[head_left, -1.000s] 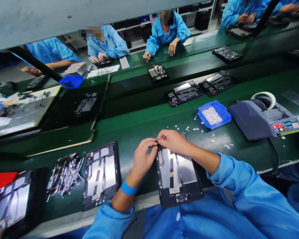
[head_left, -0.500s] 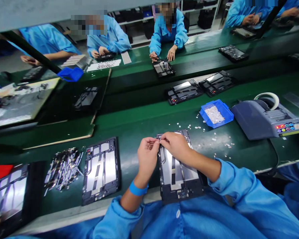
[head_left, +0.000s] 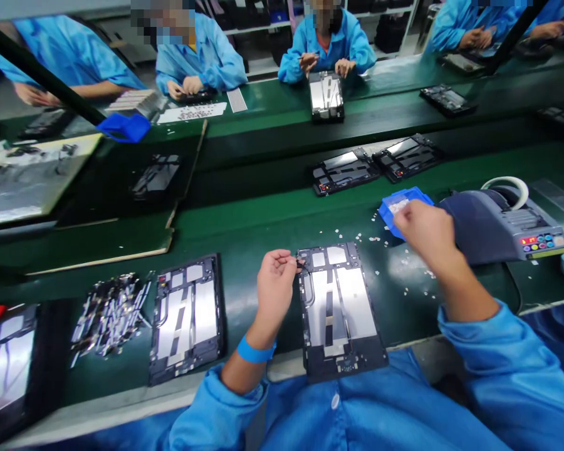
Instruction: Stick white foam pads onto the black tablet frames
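An opened tablet point(head_left: 357, 307), its silvery inner plates facing up, lies at the bench's front edge before me. At its upper left corner my left hand point(head_left: 276, 282) pinches a small dark part point(head_left: 301, 265) between thumb and fingertips; its exact kind is too small to tell. My right hand point(head_left: 425, 228) is off the tablet, at the near side of a blue bin point(head_left: 386, 216) of small white pieces. Its fingers are curled together, and whatever they may hold is hidden. Loose white bits point(head_left: 375, 239) are scattered between tablet and bin.
Left of me lie another opened tablet point(head_left: 207, 313), a pile of thin metallic strips point(head_left: 110, 319) and a further tablet point(head_left: 7, 369). A tape dispenser point(head_left: 479, 225) stands right of the bin. Two opened units point(head_left: 345, 170) rest farther back. Co-workers in blue sit across the bench.
My right hand has left the tablet's upper corner and moved right to the blue bin. My left hand stays at the corner. Across the bench, a co-worker has tilted a tablet up.
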Action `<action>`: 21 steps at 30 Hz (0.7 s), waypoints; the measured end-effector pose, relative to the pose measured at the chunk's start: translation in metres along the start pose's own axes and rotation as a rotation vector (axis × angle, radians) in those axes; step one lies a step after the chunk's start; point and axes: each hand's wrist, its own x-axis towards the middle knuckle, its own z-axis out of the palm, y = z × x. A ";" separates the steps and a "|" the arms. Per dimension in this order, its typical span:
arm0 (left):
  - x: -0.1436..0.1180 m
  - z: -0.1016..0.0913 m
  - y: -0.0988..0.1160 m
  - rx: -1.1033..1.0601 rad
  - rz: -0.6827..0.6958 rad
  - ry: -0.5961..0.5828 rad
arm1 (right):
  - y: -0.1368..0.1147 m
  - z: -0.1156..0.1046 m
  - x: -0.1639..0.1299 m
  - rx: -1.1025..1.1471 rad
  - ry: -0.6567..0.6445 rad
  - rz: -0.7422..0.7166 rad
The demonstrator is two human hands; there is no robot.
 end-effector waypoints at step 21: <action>-0.022 0.014 0.005 0.070 0.128 0.099 | -0.141 0.058 -0.080 0.288 -0.306 -0.433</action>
